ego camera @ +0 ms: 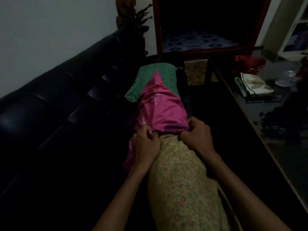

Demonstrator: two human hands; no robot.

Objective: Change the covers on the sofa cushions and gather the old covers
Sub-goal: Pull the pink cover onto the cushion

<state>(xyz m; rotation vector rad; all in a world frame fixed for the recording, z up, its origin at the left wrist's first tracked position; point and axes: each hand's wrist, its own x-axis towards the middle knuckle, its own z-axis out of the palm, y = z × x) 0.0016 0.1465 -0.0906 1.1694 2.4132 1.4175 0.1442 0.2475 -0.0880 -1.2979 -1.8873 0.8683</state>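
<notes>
On the black sofa (55,104), the left hand (145,145) and right hand (196,135) are each pinching the pink cover's (160,104) open hem, apparently working it along the yellow patterned cushion (180,177); next, even pulling on both sides

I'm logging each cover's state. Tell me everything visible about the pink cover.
The pink cover looks like smooth, slightly shiny fabric with a darker purple band at its open edge and faint pale markings. It is wrinkled and sheathes the far part of the yellow patterned cushion. The left hand and right hand each grip that edge. Its far tip overlaps the green cushion on the black sofa.
</notes>
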